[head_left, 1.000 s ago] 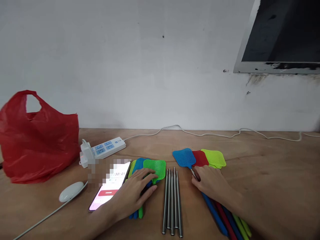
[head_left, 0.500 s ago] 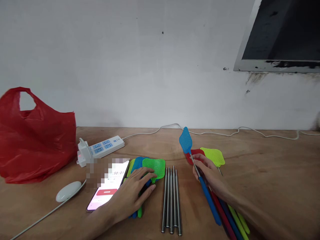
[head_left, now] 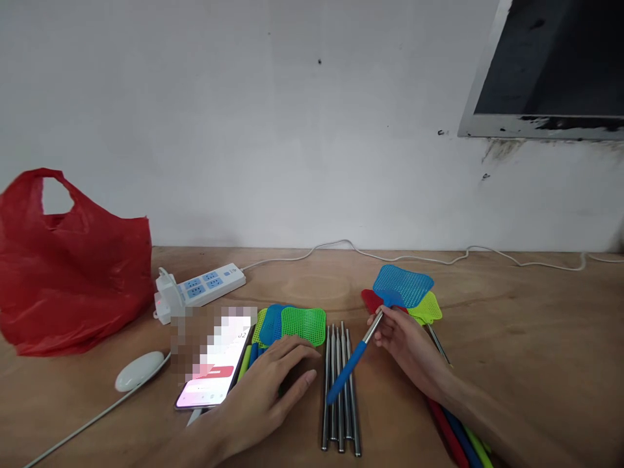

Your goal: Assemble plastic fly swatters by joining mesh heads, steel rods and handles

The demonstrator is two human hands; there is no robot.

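My right hand (head_left: 407,351) pinches a blue fly swatter (head_left: 348,374) by its short metal shaft just below the mesh head. Its blue handle slants down to the left, over several steel rods (head_left: 342,416) lying side by side. Behind that hand are a red fly swatter (head_left: 372,301) and a yellow-green fly swatter (head_left: 429,309), their handles partly covered by my wrist. My left hand (head_left: 273,383), fingers stretched out, is at the near side of a pile of fly swatters topped by a green fly swatter (head_left: 303,325); whether it touches them I cannot tell.
A lit phone (head_left: 214,364), partly blurred, lies left of the pile. Beyond it are a white power strip (head_left: 214,285) with a plugged-in charger, a white oval device (head_left: 140,372) and a red plastic bag (head_left: 78,273). A white cable (head_left: 409,260) runs along the wall.
The blue swatter in my right hand has swung round: its handle now points left and its head right. My left hand has drawn slightly right and toward me, off the green mesh.
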